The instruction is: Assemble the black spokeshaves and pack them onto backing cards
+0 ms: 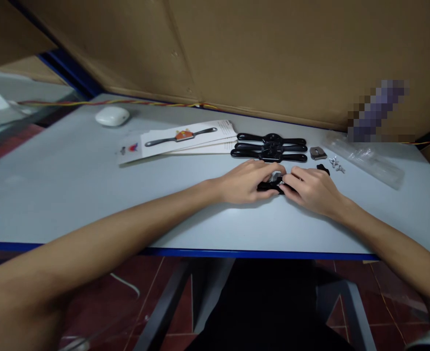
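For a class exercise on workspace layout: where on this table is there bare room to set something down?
Bare: the wide patch left of the left hand, below the leaflets; also the near edge of the table. Crowded: around the black tools, plate, screws and bag.

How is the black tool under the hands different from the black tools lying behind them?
The black two-handled metal tool sits alone between the left hand and right hand, mostly covered; the three black two-handled tools lie untouched in a tight row, fully visible. The held one is nearer the table's front edge; the row lies beside the paper leaflets. All look black and alike.
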`<state>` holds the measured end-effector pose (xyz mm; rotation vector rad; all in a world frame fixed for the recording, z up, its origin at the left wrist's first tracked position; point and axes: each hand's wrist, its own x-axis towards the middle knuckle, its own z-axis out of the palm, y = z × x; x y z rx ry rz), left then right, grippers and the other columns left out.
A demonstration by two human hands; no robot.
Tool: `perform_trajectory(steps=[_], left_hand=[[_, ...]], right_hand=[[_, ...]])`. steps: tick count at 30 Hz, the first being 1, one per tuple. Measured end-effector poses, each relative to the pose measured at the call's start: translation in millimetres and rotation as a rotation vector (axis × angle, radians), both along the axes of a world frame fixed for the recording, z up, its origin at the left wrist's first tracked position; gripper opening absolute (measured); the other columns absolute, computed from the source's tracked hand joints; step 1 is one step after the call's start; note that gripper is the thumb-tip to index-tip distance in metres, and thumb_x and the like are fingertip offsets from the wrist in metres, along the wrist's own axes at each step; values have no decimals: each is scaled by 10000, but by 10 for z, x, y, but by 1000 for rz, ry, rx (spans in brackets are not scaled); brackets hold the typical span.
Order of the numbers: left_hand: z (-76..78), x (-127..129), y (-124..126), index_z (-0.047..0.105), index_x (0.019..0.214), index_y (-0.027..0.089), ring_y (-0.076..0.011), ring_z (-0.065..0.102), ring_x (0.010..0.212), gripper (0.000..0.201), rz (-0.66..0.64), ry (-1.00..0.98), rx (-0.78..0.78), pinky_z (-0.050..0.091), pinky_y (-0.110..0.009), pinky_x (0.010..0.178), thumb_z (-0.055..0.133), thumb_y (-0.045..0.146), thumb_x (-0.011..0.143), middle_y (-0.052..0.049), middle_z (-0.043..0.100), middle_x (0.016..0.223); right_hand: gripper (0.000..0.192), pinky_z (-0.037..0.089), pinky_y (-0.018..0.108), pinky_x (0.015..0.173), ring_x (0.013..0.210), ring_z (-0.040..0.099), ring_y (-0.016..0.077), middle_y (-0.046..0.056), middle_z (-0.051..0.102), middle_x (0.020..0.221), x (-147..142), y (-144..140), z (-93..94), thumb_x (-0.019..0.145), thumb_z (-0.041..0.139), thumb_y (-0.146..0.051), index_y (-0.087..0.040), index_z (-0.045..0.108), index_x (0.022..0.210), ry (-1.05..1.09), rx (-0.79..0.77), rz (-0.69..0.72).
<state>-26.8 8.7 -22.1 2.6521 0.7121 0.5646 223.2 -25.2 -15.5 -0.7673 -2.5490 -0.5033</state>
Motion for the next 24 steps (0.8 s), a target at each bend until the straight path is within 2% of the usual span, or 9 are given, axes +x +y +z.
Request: perform_trajectory(steps=[5,9,13,17,24], left_hand=[[-12,16,-1,616,1360,155,-185,574,711,459,-2,7,14,474,-333,757,583,443,1004,-6,651,845],[-13,29,-5,609,1366,156,-187,592,720,447,-8,-3,10,491,-335,767,581,423,1009,-6,656,845],[-4,24,-2,619,1332,162,-192,613,740,424,-11,-12,-1,500,-338,771,591,440,1013,-11,661,851],[-3,12,5,621,1334,169,-189,620,755,409,-25,-31,-12,497,-330,765,605,410,1005,-19,671,873],[14,8,-5,633,1339,164,-186,618,765,416,-25,-35,-29,485,-326,766,612,419,1011,-11,656,864]], right_hand=[[381,334,321,594,617,512,126,24,667,756,-84,-20,-26,1108,516,-209,-159,721,791,27,82,-12],[369,348,315,586,605,490,125,21,648,743,-81,-30,-2,1092,534,-210,-162,698,765,77,57,20],[256,378,313,600,641,501,142,47,670,838,-12,-33,42,1018,515,-170,-153,760,945,91,-61,58],[380,382,302,612,694,536,151,59,692,956,61,-17,44,1002,485,-100,-197,786,1211,18,-101,106],[342,374,298,625,677,538,137,57,697,968,96,8,48,1040,518,-127,-206,816,1189,11,-86,86]])
